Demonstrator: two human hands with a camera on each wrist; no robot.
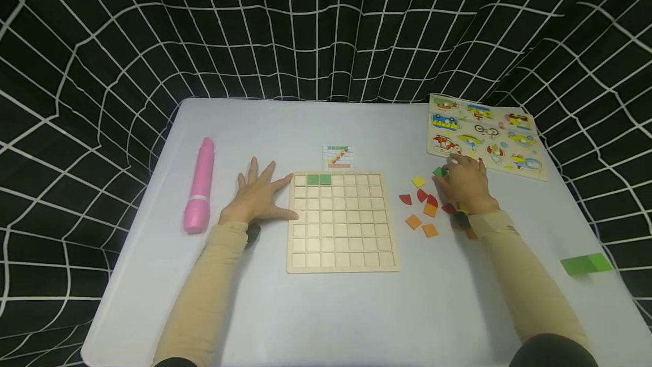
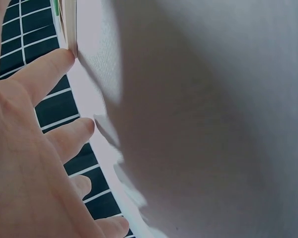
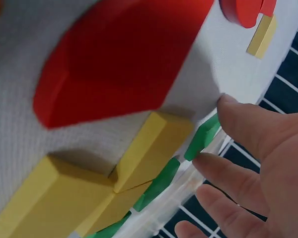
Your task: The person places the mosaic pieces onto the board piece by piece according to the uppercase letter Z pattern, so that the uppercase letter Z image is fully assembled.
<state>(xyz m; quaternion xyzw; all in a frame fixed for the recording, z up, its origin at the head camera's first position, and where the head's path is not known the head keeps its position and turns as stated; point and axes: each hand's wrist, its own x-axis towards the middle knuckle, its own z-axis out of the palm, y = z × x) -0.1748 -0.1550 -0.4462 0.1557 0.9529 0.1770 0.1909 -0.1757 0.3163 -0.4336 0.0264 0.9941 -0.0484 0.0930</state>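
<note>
Two green squares [image 1: 318, 179] are sitting on the grid board [image 1: 339, 217]; the right hand [image 1: 467, 186] is pinching a green piece [image 3: 203, 137] near the puzzle [image 1: 466, 126], ideally gripping lightly, while the left hand [image 1: 256, 194] (fingers spread wide) is touching the board's edge, preferably steadying it.

R fingers [image 3: 233, 176] on green pc [image 3: 203, 136], yellow blks [image 3: 149, 148] + red pc [image 3: 124, 64] nearby
</note>
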